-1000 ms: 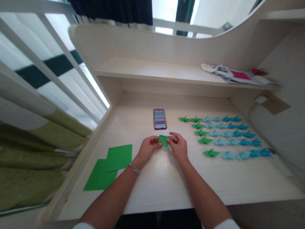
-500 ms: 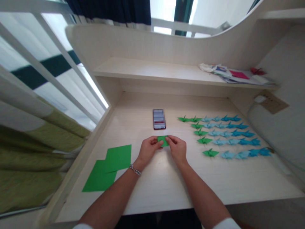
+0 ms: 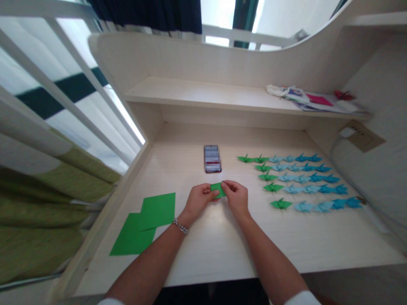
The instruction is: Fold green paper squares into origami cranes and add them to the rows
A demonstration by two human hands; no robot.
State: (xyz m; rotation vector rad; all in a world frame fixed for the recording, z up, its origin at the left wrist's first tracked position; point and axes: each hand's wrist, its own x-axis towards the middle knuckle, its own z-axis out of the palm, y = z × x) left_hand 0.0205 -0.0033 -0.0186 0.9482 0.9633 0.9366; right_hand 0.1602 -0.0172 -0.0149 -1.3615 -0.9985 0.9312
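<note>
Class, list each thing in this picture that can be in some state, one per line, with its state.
folded green paper: partly folded, held between both hands.
left hand: pinching the paper's left edge.
right hand: pinching its right edge.
green sheets: flat, unfolded, overlapping on the desk.
paper cranes: folded, lined up in rows.
phone: lying flat; screen unreadable.

1. Folded green paper point(image 3: 218, 189): pinched between left hand point(image 3: 199, 200) and right hand point(image 3: 237, 198), just above the desk point(image 3: 222, 245).
2. Phone point(image 3: 212, 159): flat, just beyond the hands.
3. Green paper sheets point(image 3: 144, 222): two, overlapping, at left.
4. Paper cranes point(image 3: 299, 182): green and blue, in rows, at right.
5. Shelf point(image 3: 203, 93): papers point(image 3: 313, 101) at its right end.
</note>
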